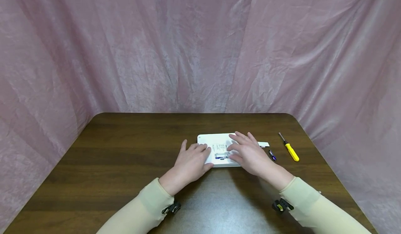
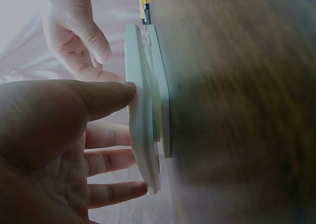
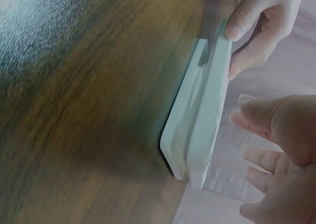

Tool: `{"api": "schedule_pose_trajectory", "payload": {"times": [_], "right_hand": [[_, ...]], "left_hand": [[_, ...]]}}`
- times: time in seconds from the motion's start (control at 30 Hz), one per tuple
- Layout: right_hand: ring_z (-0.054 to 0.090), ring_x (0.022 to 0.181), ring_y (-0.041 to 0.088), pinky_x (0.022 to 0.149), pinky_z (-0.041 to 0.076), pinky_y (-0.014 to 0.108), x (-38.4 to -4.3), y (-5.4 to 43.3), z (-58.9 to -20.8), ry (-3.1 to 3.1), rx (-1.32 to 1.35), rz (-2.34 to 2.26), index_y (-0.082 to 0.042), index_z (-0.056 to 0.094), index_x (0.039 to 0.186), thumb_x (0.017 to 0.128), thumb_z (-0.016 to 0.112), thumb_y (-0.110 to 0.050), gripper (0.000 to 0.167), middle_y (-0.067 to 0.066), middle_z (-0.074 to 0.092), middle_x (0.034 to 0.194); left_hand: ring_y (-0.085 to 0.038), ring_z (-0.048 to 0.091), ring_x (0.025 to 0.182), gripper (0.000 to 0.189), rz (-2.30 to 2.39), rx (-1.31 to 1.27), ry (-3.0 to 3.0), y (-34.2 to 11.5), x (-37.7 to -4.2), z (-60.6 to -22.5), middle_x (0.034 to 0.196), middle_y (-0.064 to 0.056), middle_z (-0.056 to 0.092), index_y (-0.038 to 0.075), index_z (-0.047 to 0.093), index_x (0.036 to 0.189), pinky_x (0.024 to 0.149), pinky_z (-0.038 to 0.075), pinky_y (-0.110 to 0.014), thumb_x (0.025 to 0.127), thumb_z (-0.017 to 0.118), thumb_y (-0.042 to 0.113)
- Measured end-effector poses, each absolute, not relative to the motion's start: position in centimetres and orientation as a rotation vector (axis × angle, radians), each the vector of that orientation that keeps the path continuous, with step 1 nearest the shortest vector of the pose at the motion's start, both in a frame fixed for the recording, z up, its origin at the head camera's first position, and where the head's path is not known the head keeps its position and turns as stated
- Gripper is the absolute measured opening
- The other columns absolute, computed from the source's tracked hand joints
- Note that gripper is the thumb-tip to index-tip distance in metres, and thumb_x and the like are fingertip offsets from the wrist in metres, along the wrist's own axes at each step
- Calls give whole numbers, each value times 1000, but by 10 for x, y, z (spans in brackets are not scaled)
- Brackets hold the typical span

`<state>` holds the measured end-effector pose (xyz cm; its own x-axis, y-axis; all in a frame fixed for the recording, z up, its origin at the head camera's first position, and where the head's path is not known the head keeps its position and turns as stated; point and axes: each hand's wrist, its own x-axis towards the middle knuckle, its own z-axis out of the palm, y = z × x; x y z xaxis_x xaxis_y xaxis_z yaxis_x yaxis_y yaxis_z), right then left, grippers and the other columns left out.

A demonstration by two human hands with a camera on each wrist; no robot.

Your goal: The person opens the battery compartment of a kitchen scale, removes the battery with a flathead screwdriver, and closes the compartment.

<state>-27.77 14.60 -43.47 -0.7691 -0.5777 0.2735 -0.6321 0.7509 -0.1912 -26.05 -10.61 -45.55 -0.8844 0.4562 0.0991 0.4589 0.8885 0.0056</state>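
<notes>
A white flat device lies with its printed label and open battery compartment facing up; something blue shows inside the compartment. Side on, the device has two stacked slabs. My left hand rests its thumb and fingertips on the device's left part, the fingers fairly straight. Over the right part is my right hand, its fingers spread and slightly bent. In the right wrist view that hand stands apart from the device and holds nothing.
A small blue-and-dark battery-like piece lies right of the device. Behind the right hand, a white flat piece sticks out, partly hidden. Farther right is a yellow-handled screwdriver. The brown table ends at a pink curtain.
</notes>
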Motion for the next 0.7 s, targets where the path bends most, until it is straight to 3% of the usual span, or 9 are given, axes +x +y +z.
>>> {"api": "schedule_pose_trajectory", "payload": {"times": [0.4, 0.7], "right_hand": [[52, 149, 48, 124, 28, 74, -279, 137, -439, -2740, 1063, 315, -12, 84, 102, 97, 84, -9, 6, 21, 68, 147], [49, 152, 47, 123, 29, 75, -282, 132, -438, -2772, 1110, 220, -13, 84, 104, 97, 87, -19, 10, 21, 66, 149]], "left_hand": [[-30, 57, 145, 61, -55, -722, -2958, -107, -261, -456, 159, -5, 61, 17, 66, 155, 123, 28, -74, 107, 70, 55], [-29, 57, 145, 61, -42, -723, -2954, -107, -260, -457, 159, -4, 61, 18, 66, 156, 123, 29, -74, 107, 70, 55]]}}
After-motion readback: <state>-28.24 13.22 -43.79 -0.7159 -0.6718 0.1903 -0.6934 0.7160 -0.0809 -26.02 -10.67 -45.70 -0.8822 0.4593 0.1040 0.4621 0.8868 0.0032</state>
